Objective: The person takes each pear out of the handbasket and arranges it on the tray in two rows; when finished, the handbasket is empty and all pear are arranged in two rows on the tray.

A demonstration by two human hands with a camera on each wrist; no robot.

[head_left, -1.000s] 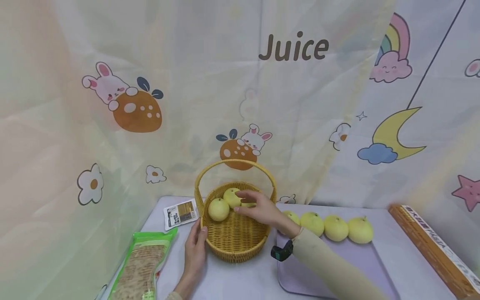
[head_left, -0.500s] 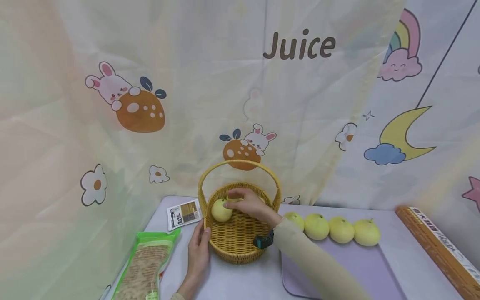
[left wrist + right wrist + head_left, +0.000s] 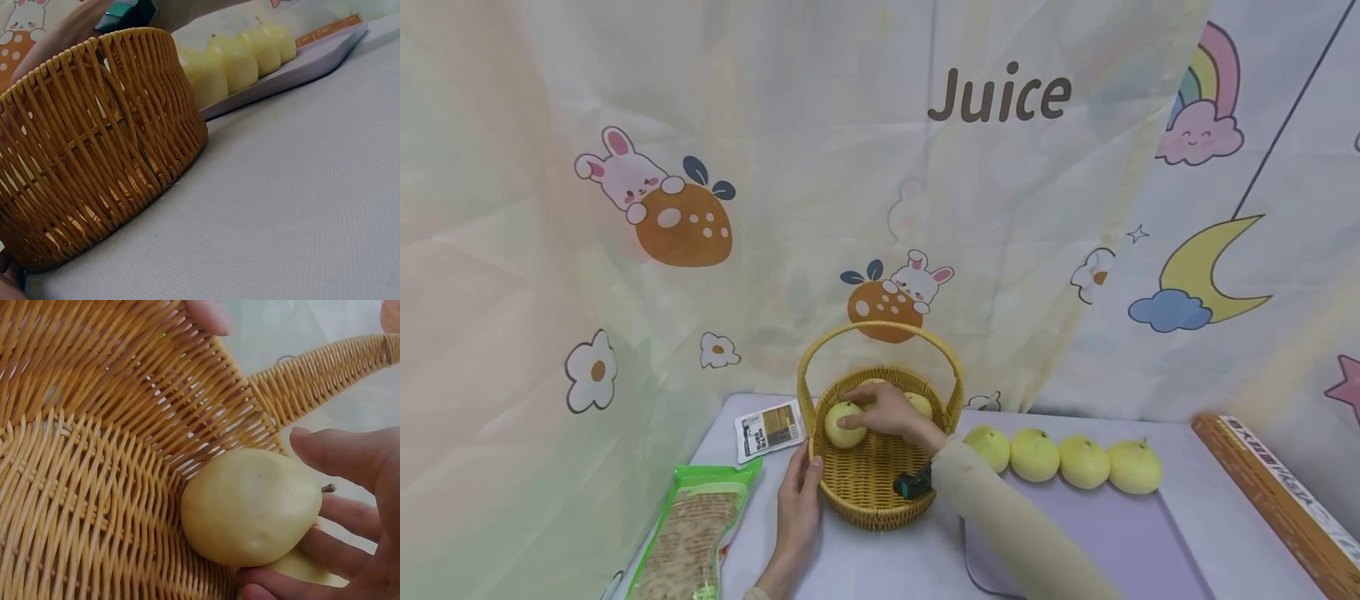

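A round yellow wicker basket [image 3: 880, 518] with a tall hoop handle stands on the table, tipped slightly toward me in the head view. My left hand [image 3: 797, 504] holds its left side, thumb at the rim and fingers along the outer wall. Inside the basket, my right hand [image 3: 887, 412] reaches round a pale yellow pear [image 3: 250, 506]. In the right wrist view its thumb stands off the fruit, while the other fingers spread past the stem end. Another pear [image 3: 919, 406] lies to the right in the basket, and a third, partly hidden pear [image 3: 872, 382] sits behind the hand.
Right of the basket lies a lilac tray [image 3: 1075, 533] with a row of several pears [image 3: 1084, 461] along its back. An orange pasta box [image 3: 1277, 492] runs along the right edge. On the left are a green-edged food bag [image 3: 692, 533] and a small white packet [image 3: 770, 431].
My right hand has moved leftward and down inside the basket, from the back pears to the left one. The left hand keeps its hold on the basket's side.
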